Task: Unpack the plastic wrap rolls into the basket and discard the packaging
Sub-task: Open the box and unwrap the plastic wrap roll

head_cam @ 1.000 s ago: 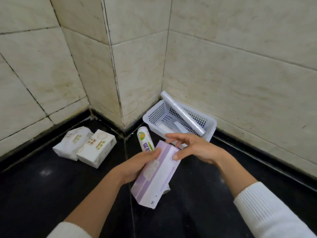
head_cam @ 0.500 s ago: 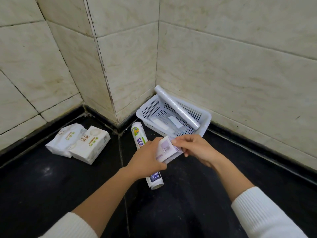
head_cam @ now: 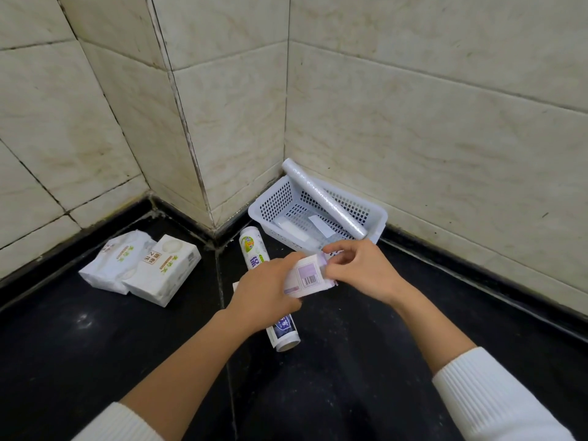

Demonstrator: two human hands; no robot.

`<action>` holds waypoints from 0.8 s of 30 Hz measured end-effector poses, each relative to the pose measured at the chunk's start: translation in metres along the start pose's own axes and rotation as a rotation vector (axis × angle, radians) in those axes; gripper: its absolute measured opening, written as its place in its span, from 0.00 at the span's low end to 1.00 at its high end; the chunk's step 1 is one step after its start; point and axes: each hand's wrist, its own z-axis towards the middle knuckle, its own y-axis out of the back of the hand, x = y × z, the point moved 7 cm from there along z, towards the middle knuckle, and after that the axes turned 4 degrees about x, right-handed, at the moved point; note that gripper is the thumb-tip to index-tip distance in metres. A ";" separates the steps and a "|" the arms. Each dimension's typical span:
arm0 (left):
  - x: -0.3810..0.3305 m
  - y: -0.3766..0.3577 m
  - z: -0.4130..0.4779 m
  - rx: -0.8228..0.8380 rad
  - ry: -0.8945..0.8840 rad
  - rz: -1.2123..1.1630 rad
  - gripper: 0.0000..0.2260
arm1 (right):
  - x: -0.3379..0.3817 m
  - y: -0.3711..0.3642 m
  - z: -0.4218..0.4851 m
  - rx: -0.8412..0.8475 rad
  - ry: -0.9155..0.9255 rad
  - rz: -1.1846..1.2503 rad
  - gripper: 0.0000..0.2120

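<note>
A white perforated basket (head_cam: 269, 214) sits on the black floor in the wall corner. A clear plastic wrap roll (head_cam: 324, 198) lies across it, one end on the far rim, the other on the near right rim. A second roll (head_cam: 254, 249), still in printed wrapping, lies on the floor left of the basket, partly under my hands. Both hands hold a folded purple-and-white packaging box (head_cam: 307, 275) with a barcode, just in front of the basket. My left hand (head_cam: 264, 297) grips its left side and my right hand (head_cam: 359, 270) pinches its right end.
Two white tissue packs (head_cam: 140, 270) lie on the floor at the left by the wall. Small flat white pieces (head_cam: 292, 229) rest on the basket's bottom. Tiled walls close the corner behind. Black floor stretches toward me and to the right.
The long purple box, held open a second ago, is now folded small between my hands. The printed roll under it has come into full view on the floor.
</note>
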 end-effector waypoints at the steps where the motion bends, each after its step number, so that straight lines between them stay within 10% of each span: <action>1: 0.002 0.000 -0.001 0.005 0.006 -0.040 0.30 | -0.002 0.004 0.000 -0.018 0.001 0.084 0.18; 4: 0.005 0.001 -0.003 0.011 0.011 -0.159 0.31 | -0.007 0.014 -0.001 -0.062 0.003 0.292 0.11; 7: 0.007 0.003 -0.003 -0.011 0.004 -0.190 0.32 | 0.001 0.025 -0.008 -0.214 0.117 -0.127 0.27; 10: 0.007 0.003 -0.001 -0.027 0.005 -0.213 0.32 | 0.034 0.018 -0.023 -0.295 0.474 -0.453 0.19; 24: 0.015 0.010 0.007 -0.118 0.020 -0.282 0.32 | 0.028 0.007 -0.029 -0.028 0.284 0.052 0.06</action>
